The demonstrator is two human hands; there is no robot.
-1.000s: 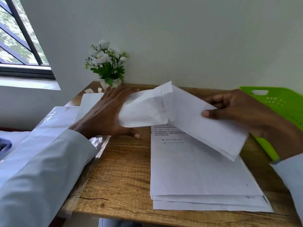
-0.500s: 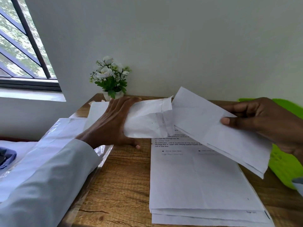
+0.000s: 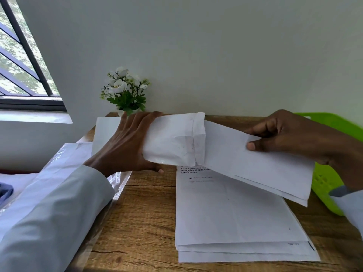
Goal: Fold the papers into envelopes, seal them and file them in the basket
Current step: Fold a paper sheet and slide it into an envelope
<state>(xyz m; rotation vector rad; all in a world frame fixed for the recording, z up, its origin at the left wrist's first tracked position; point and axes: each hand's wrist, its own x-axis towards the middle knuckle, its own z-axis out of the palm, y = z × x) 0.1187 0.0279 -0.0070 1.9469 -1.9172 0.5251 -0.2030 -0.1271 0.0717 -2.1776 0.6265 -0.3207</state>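
Grip state: left hand (image 3: 125,144) is wrapped around the closed end of a white envelope (image 3: 172,142), thumb underneath, fingers spread over the top; right hand (image 3: 284,134) is pinching a folded paper (image 3: 255,165) between thumb and fingers. Both are held in the air above the paper stack (image 3: 235,216), which lies flat on the desk (image 3: 141,213). The folded paper's near end is seen tucked at the envelope mouth, just past the turned-back flap. Step in hand is judged as insertion: paper being fed into the envelope, sealing not yet done. Next move calls for the paper to be pushed leftward while the mouth is kept open, then the flap closed. Green basket (image 3: 326,181) is right of the stack, partly hidden by the right hand. Flower pot (image 3: 125,91) is behind the stack, at the wall. Compared with the earlier frame, both hands are raised slightly and the paper is sat a little deeper in the mouth.
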